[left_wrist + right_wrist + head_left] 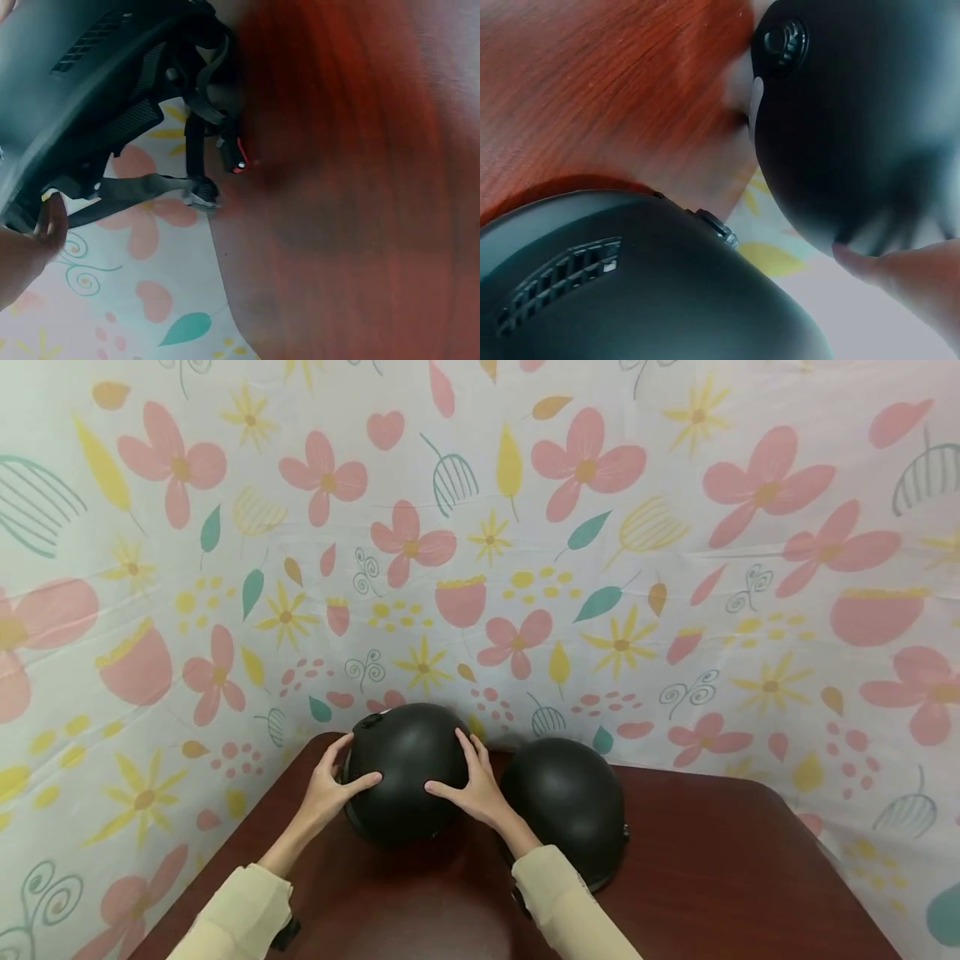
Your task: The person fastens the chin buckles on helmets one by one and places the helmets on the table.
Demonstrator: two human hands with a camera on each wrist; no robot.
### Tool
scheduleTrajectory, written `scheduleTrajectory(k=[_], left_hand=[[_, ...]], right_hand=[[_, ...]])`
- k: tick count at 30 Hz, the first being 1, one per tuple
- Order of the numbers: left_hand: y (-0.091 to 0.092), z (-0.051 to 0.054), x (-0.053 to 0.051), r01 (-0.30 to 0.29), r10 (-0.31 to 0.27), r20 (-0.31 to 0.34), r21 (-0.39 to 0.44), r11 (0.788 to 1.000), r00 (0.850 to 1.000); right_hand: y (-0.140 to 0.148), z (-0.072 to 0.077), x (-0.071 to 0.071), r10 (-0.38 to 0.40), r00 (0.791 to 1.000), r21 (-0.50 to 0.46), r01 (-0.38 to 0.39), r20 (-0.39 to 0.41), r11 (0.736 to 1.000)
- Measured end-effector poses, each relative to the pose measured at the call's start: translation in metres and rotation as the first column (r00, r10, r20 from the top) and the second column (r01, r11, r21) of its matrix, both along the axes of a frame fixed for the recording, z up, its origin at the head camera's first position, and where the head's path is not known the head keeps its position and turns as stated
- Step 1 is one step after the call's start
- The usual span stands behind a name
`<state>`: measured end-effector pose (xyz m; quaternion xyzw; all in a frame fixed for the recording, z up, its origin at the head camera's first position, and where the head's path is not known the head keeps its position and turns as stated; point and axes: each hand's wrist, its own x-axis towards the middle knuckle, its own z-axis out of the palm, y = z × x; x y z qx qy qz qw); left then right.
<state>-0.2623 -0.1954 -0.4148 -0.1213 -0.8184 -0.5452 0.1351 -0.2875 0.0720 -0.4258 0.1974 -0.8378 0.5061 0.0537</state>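
Head view, helmet between 2 hands

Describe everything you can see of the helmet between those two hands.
The helmet is black, smooth and rounded, apparently plastic. A slatted vent marks one side; a round dial sits near the rim. Dark straps and a red-edged clip hang underneath. The left hand and right hand grip its sides, apparently raising it above the table.

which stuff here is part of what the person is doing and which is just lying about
Seemingly part of it:
black helmet, held between left hand and right hand
its strap, hanging loose

Apparently just there:
second helmet, held by neither hand
table
floral cloth
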Motion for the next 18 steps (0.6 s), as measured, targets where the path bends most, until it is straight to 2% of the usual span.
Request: scheduleTrajectory(k=[4, 8, 12, 18], left_hand=[[-0.003, -0.004, 0.002, 0.090, -0.090, 0.003, 0.067, 0.994, 0.996], [-0.005, -0.005, 0.002, 0.200, -0.214, 0.064, 0.179, 0.963, 0.975], [-0.006, -0.003, 0.002, 0.248, -0.281, 0.109, 0.247, 0.937, 0.953], [-0.005, 0.000, 0.002, 0.269, -0.309, 0.121, 0.265, 0.926, 0.943]], right_hand=[[0.003, -0.001, 0.001, -0.007, 1.000, -0.024, 0.007, 0.018, 1.000], [0.005, -0.002, 0.003, -0.020, 1.000, -0.045, 0.021, 0.024, 0.999], [0.008, -0.004, 0.004, -0.020, 0.999, -0.061, 0.022, 0.031, 0.998], [0.012, -0.007, 0.005, -0.015, 0.999, -0.071, 0.018, 0.034, 0.997]])
